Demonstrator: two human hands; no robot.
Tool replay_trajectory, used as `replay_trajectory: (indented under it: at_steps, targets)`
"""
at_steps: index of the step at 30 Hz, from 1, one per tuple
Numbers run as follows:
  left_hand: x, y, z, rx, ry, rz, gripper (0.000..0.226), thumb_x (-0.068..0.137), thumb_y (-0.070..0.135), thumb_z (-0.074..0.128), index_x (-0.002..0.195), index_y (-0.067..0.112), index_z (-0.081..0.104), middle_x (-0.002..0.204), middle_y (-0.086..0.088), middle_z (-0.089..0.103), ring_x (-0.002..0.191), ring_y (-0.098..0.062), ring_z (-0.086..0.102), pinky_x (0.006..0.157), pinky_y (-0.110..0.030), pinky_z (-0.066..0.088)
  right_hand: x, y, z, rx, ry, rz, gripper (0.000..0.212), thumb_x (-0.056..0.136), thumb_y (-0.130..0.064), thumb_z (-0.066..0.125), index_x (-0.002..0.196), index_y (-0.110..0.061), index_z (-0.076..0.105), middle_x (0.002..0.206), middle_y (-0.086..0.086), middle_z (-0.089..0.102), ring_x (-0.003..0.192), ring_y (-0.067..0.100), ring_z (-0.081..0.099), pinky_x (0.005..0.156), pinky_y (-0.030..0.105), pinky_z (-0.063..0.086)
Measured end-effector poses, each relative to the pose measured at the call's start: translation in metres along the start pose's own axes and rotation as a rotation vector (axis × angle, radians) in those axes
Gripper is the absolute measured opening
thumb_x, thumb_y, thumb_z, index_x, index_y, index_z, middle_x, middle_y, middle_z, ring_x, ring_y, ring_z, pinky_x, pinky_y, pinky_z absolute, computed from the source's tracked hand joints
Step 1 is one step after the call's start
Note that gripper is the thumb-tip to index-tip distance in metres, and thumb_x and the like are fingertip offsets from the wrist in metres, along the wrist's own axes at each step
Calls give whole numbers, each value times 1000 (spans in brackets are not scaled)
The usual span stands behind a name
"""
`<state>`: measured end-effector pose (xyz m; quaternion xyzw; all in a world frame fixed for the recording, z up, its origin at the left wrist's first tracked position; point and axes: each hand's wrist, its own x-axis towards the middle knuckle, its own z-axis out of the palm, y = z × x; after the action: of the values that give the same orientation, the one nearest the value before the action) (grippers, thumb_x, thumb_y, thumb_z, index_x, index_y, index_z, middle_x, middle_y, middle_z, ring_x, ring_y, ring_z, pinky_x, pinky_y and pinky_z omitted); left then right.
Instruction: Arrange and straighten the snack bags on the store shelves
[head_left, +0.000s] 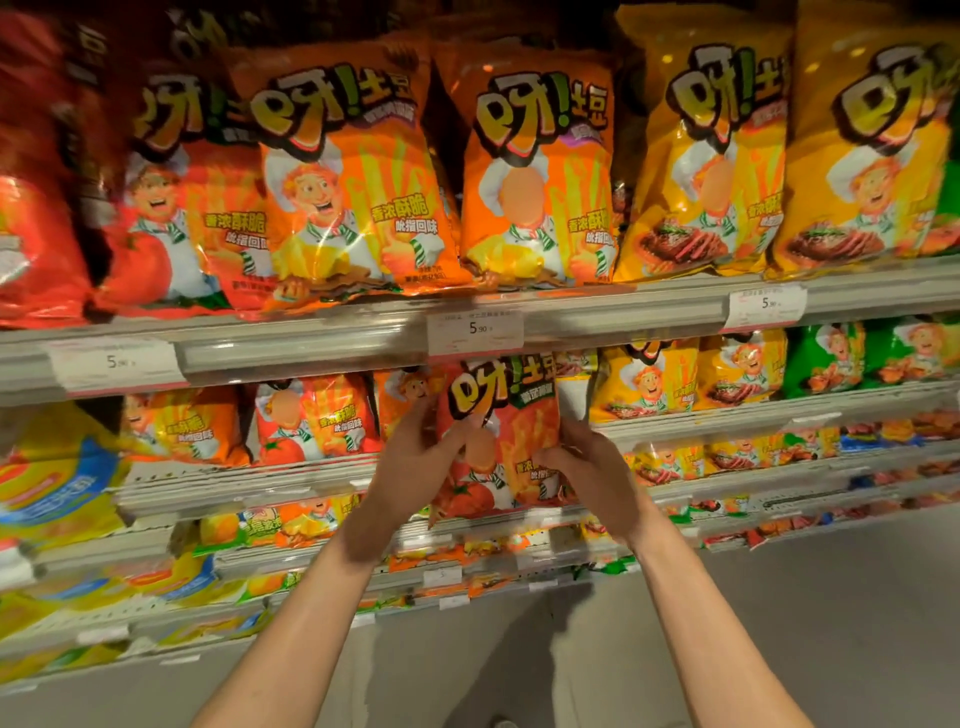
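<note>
Two hands grip one red tomato snack bag (498, 441) in front of the second shelf (249, 483), just under the middle price tag (475, 330). On the bag's left edge the left hand (410, 462) has its fingers (431, 415) curled round the side near the top, thumb on the front. On the right the right hand (592, 473) clamps the lower right edge, its fingers (556, 460) pressed onto the front of the packet. The bag sits upright between the two hands, tipped slightly, its bottom corner hanging just past the rail of the shelf below.

Its front is glossy orange-red, with big yellow characters outlined in black at the top, a green band beside them, a cartoon chef in a white hat, pale fry sticks and a tomato at the lower left.

From the left, the top shelf (311, 332) carries red bags (36, 218), then orange bags (358, 171) with the same chef, then yellow bags (706, 156) showing sliced meat, all standing upright and touching. The second shelf holds smaller orange and red tomato bags (306, 421) at the left, small yellow bags (649, 379) right of the held packet, and green bags (826, 358) furthest right. Lower shelves hold more packets, too blurred to name.
</note>
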<state>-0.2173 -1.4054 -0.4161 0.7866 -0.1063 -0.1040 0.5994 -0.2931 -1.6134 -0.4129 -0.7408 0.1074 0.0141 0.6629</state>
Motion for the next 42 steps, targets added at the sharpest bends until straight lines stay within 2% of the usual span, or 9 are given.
replay_trajectory:
  at_steps: [3,5,10,17,21,26,31,37,42]
  targets:
    - [-12,-11,-24,18,-63,-26,67,83,66,69,136,28,56,117,10,73,96,-15,72,81,-32,58,-12,-4,26,-85,40,35,41,93,-51,64,127,-28,67,107,-12,77,105,7,71,91,29,54]
    - [-26,-18,-46,8,-50,-63,62,85,61,71,135,28,55,116,6,72,89,-14,73,72,-27,57,-19,-9,49,-109,26,50,49,85,-59,63,118,-24,71,105,-10,78,101,8,71,91,29,54]
    - [-59,-37,-111,-22,-52,-100,51,91,42,73,134,26,51,116,2,70,69,-9,71,61,-19,54,-29,-11,117,-120,-14,5,11,98,-30,66,99,-23,73,91,-13,78,86,-1,71,73,15,50]
    - [-94,-60,-199,-108,57,-101,59,85,32,81,136,27,53,120,7,68,87,6,69,63,-15,56,-25,-14,217,-89,-73,41,14,95,-31,70,102,-19,75,101,-5,79,99,13,73,98,37,54]
    - [-112,-71,-240,-115,158,-132,73,72,47,89,134,33,54,106,17,73,89,4,71,81,-32,62,-17,-21,265,-142,-115,41,19,91,-39,74,100,-23,74,98,-6,79,99,14,73,102,47,53]
    - [-131,-76,-274,-163,293,-116,56,82,28,84,131,26,58,95,18,77,82,1,73,64,-15,56,-15,-31,311,-87,-204,32,20,91,-39,75,110,-34,75,109,-12,77,106,10,72,101,45,54]
    - [-146,-79,-293,-229,391,-112,49,84,25,83,129,26,62,103,2,78,81,-16,77,58,-24,59,-11,-40,331,-93,-308,-29,23,94,-40,71,115,-30,73,109,-16,76,103,-5,69,86,14,53]
    - [-163,-87,-312,-157,572,-88,49,81,24,85,126,26,64,110,9,75,99,-7,72,82,-30,59,26,-33,335,-79,-35,-92,13,103,-36,56,105,-32,68,110,-4,70,110,18,67,98,36,55]
    - [-177,-86,-313,-150,698,-63,50,82,18,84,127,28,63,106,16,74,98,-2,71,86,-32,58,53,-43,359,-370,10,-152,52,102,-43,55,145,-14,52,140,2,57,129,17,55,107,33,44]
